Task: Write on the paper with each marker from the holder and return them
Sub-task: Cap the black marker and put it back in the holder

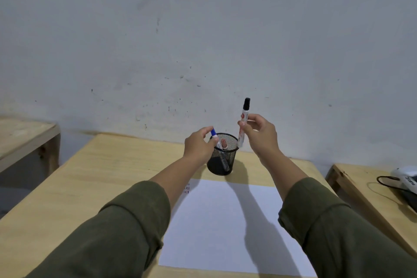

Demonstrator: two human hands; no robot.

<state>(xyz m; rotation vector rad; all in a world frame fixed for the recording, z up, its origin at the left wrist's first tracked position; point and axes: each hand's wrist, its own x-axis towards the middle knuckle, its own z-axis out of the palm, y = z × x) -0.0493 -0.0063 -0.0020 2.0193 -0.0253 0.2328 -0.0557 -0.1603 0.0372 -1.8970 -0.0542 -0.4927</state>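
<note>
- The white paper (223,221) lies on the wooden table (67,187), just nearer than the black mesh holder (222,154).
- The left hand (198,144) pinches a blue-capped marker (214,134) at the holder's rim, its lower end inside.
- The right hand (259,133), just right of the holder, pinches a black-capped marker (243,123) upright, cap above the fingertips (242,123).

Head view, facing forward and down
</note>
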